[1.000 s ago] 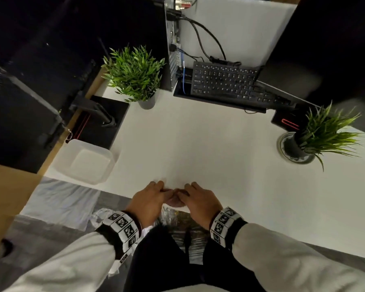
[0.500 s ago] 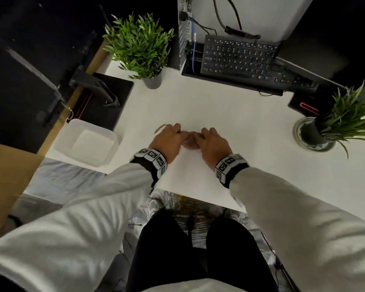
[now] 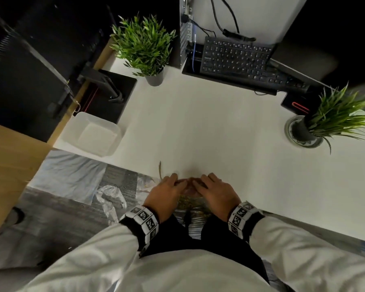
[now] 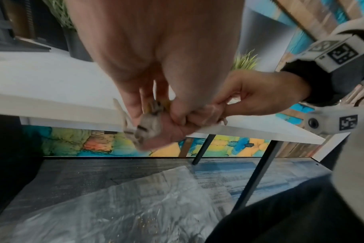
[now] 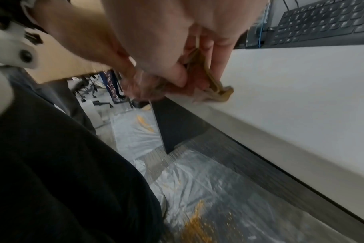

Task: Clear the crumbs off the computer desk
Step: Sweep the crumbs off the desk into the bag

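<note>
At the desk point(image 3: 198, 127) edge, both hands point(image 3: 167, 194) point(image 3: 216, 193) meet — fingers point(image 4: 202, 113) pinching one crumpled cloth point(image 4: 150, 125).

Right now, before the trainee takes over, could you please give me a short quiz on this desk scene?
1. True or false: crumbs lie on the plastic sheet below the desk.
2. The left hand and right hand, gripping a cloth, are: A at the desk's near edge; B on a keyboard; C inside a tub.
3. How many potted plants stand on the desk?
Key: 1 true; 2 A; 3 two.
</note>
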